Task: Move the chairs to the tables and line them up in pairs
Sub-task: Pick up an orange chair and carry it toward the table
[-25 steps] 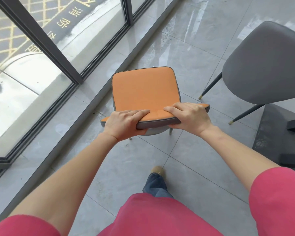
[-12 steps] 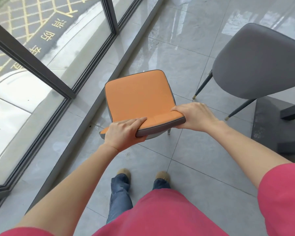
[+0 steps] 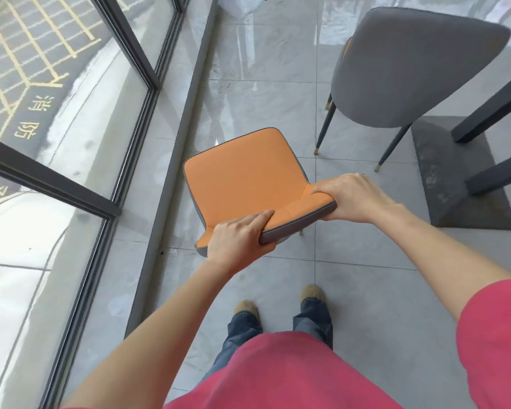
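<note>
While I stand by the window: both my hands are clamped on the top edge of one chair's backrest.
Left hand [image 3: 239, 242]: wrapped over the left part of the backrest rim, fingers on the orange front face, thumb side under the grey back.
Right hand [image 3: 355, 198]: closed on the right end of the same rim, fingers curled over onto the orange face.
Orange chair [image 3: 242, 184]: directly ahead of me, orange padding toward me with grey edging, turned at a slant so its left end sits nearer me; one leg tip [image 3: 301, 232] shows below the rim.
Grey chair [image 3: 407, 63]: ahead to my right, its grey back toward me, dark legs with gold tips on the floor [image 3: 351, 290], near the orange chair but apart from it.
Table base [image 3: 457, 175]: dark slab just right of the grey chair's legs, dark bars rising from it.
Window frame [image 3: 148, 66]: runs along my left, close beside the orange chair.
Containers: I see none holding anything.
</note>
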Demonstrator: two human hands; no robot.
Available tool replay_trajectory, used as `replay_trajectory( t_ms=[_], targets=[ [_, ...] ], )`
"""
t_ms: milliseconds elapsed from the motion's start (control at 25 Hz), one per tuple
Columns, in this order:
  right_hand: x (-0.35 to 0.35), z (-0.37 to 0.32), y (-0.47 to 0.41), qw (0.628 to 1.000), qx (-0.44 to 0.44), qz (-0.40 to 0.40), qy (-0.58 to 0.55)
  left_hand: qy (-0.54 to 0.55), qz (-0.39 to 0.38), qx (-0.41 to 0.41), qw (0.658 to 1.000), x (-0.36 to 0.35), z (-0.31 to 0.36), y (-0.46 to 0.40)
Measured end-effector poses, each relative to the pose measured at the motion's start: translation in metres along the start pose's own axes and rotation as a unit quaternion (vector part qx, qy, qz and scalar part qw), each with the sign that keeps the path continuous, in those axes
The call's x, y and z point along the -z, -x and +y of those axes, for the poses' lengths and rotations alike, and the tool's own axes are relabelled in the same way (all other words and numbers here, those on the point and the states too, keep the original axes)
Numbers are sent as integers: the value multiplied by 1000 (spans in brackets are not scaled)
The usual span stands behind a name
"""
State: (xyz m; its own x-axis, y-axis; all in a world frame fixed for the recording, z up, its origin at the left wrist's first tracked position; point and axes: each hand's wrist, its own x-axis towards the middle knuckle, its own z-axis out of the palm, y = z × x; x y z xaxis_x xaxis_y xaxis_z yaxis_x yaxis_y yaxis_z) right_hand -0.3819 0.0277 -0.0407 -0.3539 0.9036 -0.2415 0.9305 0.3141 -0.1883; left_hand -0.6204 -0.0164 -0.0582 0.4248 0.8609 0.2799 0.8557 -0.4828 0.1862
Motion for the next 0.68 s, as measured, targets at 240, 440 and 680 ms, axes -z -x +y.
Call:
replay_trajectory(
  t_ms=[240,440,680],
  targets=[
    [-16,-50,59,994,-104,26,-33,33,-34,-95,994,12,-17,28],
    [-35,-111,108,978,-196,35,-65,39,-65,-199,977,28,-35,50],
    [-60,-166,144,946,-305,45,-101,31,-89,-305,948,40,-47,62]
  ],
)
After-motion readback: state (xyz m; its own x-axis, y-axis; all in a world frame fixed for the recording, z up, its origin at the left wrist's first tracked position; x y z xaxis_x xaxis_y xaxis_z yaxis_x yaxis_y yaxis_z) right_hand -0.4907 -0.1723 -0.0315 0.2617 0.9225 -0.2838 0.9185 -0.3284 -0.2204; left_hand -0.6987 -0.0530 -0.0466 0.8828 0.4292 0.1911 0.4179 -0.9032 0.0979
